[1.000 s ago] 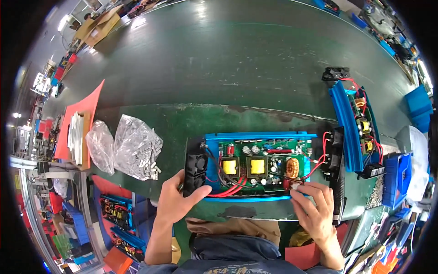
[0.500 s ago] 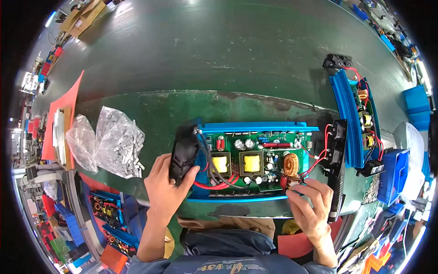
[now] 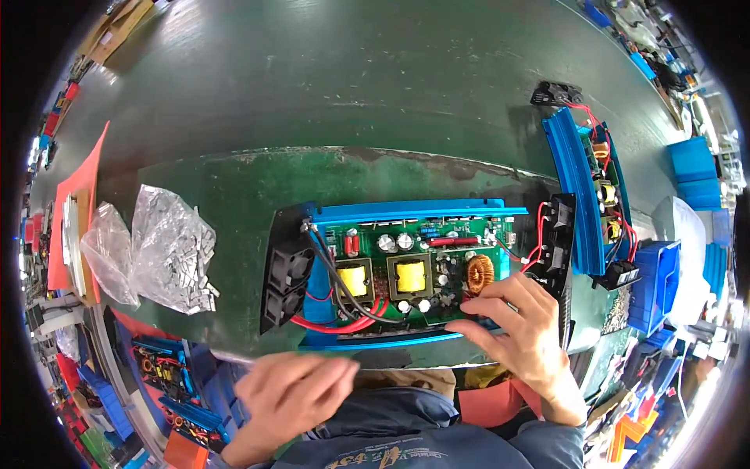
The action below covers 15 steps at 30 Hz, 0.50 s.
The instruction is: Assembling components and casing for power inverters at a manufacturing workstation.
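Observation:
In front of me lies an open power unit, its green circuit board [image 3: 373, 258] set between blue metal rails [image 3: 422, 209]. The board carries yellow-wrapped transformers [image 3: 412, 275] and a copper coil [image 3: 479, 273]. A black end panel with fans [image 3: 287, 277] leans at the unit's left end, tied to it by thick red and black wires [image 3: 344, 322]. My right hand [image 3: 522, 332] reaches over the board's near right corner, thumb and fingers apart, hiding the parts below. Blurred by motion, my left hand [image 3: 293, 391] hovers by the bench's near edge, away from the panel.
Another black end panel [image 3: 556, 242] stands at the unit's right end, joined by red wires. Beyond it sits a second blue unit [image 3: 582, 187]. A clear bag of small grey pieces [image 3: 173, 254] lies left. Blue bins [image 3: 655, 285] stand at right; more units [image 3: 164, 363] sit lower left.
My left hand has let go of the fan panel and drawn back toward me. My right hand's fingers have spread from their pinch near the coil. The whole view has shifted slightly.

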Each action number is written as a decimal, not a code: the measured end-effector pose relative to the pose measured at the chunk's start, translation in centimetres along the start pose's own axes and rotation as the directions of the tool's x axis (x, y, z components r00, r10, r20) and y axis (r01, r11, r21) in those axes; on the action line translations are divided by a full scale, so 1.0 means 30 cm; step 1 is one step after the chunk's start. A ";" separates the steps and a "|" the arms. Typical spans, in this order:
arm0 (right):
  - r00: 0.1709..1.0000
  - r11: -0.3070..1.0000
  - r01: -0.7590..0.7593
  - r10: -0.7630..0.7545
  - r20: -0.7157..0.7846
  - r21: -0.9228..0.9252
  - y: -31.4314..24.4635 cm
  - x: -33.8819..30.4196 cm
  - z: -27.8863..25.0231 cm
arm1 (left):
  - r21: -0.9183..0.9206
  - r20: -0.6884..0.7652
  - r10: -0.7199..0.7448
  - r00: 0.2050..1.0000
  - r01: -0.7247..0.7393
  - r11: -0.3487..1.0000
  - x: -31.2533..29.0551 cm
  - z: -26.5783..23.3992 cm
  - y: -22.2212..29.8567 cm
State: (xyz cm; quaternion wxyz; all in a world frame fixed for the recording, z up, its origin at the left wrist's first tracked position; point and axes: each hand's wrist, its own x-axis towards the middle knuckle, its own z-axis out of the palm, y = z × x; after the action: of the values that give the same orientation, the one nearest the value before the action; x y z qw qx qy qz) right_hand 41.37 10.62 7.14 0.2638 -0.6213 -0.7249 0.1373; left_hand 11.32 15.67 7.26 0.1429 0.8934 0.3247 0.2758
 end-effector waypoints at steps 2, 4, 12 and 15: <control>1.000 1.000 0.006 -0.006 0.010 -0.005 0.006 0.004 -0.009 | 0.036 0.055 -0.122 0.991 0.120 0.992 0.027 0.071 0.042; 0.998 0.994 -0.036 0.041 0.042 -0.107 0.001 -0.009 -0.017 | 0.021 0.069 -0.126 0.990 0.125 0.992 0.025 0.087 0.036; 0.978 0.976 -0.188 0.176 -0.116 -0.106 -0.045 0.016 0.031 | -0.059 0.093 -0.063 0.994 0.069 0.996 0.026 0.066 -0.014; 0.979 0.981 -0.175 0.165 -0.121 -0.083 -0.054 -0.023 0.024 | -0.036 0.060 -0.123 0.991 0.126 0.991 0.015 0.068 0.013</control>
State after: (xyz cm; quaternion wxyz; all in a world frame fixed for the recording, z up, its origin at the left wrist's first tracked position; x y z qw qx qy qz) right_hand 39.68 9.73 7.26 0.2625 -0.6995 -0.6585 0.0899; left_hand 13.00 15.51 5.97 0.1870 0.8759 0.3699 0.2470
